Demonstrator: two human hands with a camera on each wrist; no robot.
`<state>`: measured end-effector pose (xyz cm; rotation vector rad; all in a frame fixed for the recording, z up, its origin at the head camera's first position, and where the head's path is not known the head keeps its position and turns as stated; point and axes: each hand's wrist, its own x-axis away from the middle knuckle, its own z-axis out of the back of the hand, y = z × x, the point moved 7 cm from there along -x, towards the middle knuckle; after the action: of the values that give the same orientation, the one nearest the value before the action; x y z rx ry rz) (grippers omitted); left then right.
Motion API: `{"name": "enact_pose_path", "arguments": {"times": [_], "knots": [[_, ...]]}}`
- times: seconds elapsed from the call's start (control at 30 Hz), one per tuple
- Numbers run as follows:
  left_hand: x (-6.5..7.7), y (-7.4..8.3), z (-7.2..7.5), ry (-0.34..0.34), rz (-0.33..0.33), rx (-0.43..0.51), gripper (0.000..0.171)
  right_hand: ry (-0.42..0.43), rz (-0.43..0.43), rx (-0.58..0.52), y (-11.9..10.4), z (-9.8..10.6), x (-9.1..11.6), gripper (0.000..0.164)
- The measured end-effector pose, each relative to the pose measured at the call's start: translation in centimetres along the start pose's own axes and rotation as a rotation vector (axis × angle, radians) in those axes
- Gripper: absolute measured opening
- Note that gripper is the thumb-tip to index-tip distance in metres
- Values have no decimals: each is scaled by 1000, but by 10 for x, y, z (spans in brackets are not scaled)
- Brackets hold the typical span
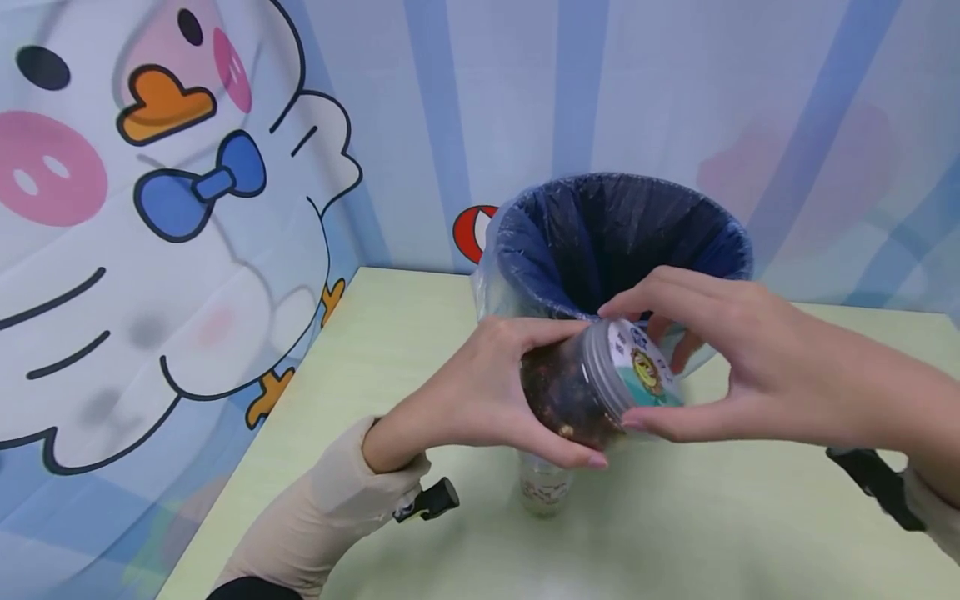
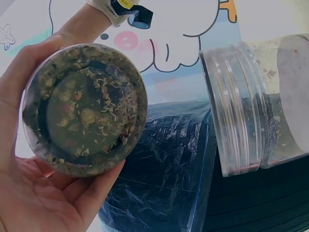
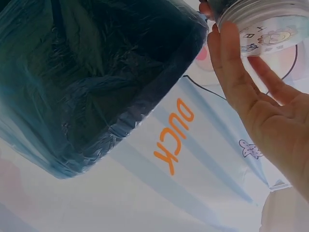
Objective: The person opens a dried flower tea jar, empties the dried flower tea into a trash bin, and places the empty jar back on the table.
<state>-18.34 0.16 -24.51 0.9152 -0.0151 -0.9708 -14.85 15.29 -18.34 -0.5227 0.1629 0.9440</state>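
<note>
Jar (image 1: 558,387) full of dark bits, held in the air and tilted, lid (image 1: 641,367) end up and to the right, so that's what I've got on the head cam. Left hand (image 1: 487,392) has it gripped around the body, thumb along the near side, fingers wrapping the far side. Right hand (image 1: 742,367) is on the lid, thumb at the near edge and index finger at the far edge, so I'd call that gripping; a couple of the other fingers curl in by the label.

Room-wise: the bagged bin (image 1: 532,250) sits just beyond the jar, mouth facing up, and the jar overlaps its near rim in my view. Can't tell how much gap there really is. Below the jar, a clear container (image 1: 545,492) stands on the table (image 1: 787,517), top hidden from me, so I'd call that side tight. To the right of the bin, the tabletop runs well out under my right arm. The back edge meets the printed cloth (image 1: 495,100) behind the bin, and the left edge slants along the cartoon duck (image 1: 247,333).
</note>
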Motion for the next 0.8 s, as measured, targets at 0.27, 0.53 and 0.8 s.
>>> {"name": "enact_pose_path", "arguments": {"times": [0.27, 0.53, 0.8], "knots": [[-1, 1, 0, 1, -1, 2, 83, -52, 141, -40, -5, 1, 0, 82], [0, 3, -3, 10, -28, 1, 84, -24, -8, 23, -3, 0, 3, 83], [-1, 4, 0, 22, -38, -8, 85, -26, -16, 47, -4, -1, 3, 64]]}}
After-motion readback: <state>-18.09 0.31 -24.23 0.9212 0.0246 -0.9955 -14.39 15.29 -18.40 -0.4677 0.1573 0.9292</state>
